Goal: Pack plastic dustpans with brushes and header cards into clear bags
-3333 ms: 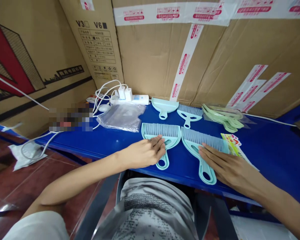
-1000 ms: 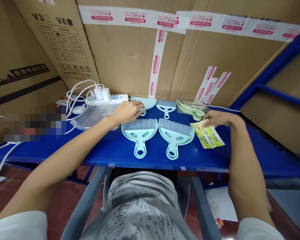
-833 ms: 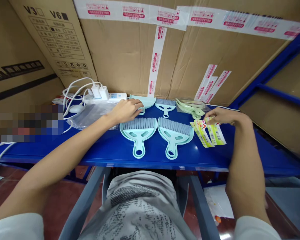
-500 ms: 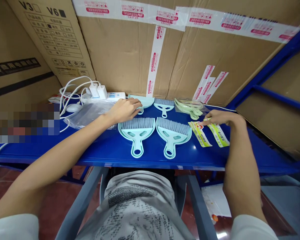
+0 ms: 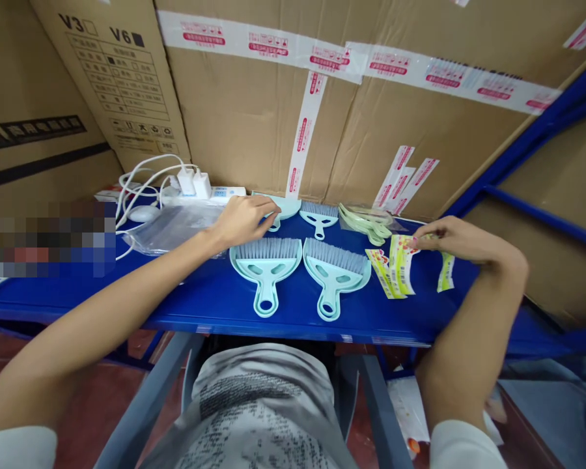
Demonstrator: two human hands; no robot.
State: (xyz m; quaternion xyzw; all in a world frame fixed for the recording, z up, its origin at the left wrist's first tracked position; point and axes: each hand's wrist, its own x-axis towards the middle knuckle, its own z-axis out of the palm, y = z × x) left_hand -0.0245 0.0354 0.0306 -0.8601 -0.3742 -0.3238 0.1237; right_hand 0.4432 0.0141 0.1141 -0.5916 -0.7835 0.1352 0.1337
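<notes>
Cardboard cartons [image 5: 254,124] are walling in a blue shelf [image 5: 209,296], leaving a narrow ledge where everything is lying within arm's reach. Two mint brushes [image 5: 267,262] are lying side by side near the front edge, handles toward the person. Behind them, the left hand [image 5: 241,220] is resting loosely curled on a small dustpan [image 5: 284,207]. The right hand [image 5: 456,240] is pinching printed label cards [image 5: 401,264] by their top edge, lifting them so they hang apart.

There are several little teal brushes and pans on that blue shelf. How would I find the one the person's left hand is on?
Start at the white power strip against the cartons on the blue shelf. Just right of it, the left hand touches a small dustpan. Unlike the brushes beside it, it has no bristles.
</notes>
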